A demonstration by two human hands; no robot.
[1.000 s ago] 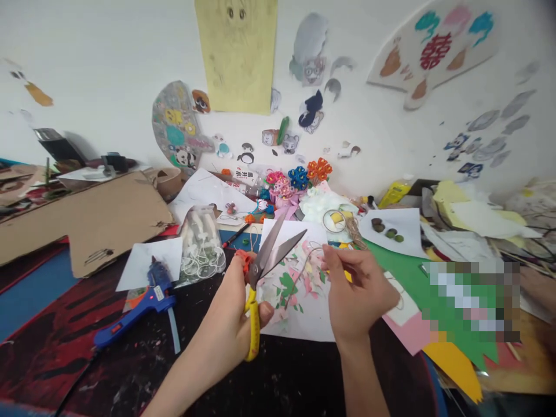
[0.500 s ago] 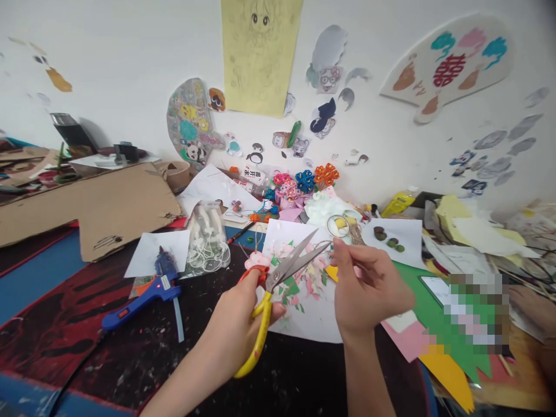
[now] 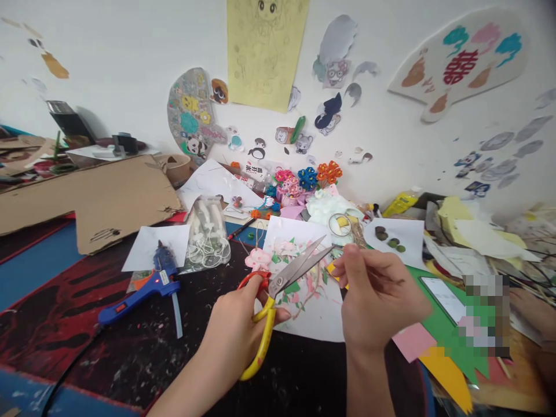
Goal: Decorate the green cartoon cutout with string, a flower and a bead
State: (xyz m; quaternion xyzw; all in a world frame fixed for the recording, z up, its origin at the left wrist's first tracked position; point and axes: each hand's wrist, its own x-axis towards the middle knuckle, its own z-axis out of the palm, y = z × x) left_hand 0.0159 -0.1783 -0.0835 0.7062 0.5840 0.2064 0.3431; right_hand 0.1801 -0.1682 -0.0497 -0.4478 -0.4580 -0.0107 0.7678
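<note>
Left grip (image 3: 237, 313): scissors (image 3: 279, 282), less open than earlier | right grip (image 3: 376, 295): pinched

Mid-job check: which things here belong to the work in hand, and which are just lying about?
In the work, it seems:
- left hand, holding scissors
- right hand, pinching near the blade tips; contents unclear
- white sheet with paper scraps, beneath

Apparently lying about:
- blue glue gun
- cardboard
- phone
- yellow bottle
</note>
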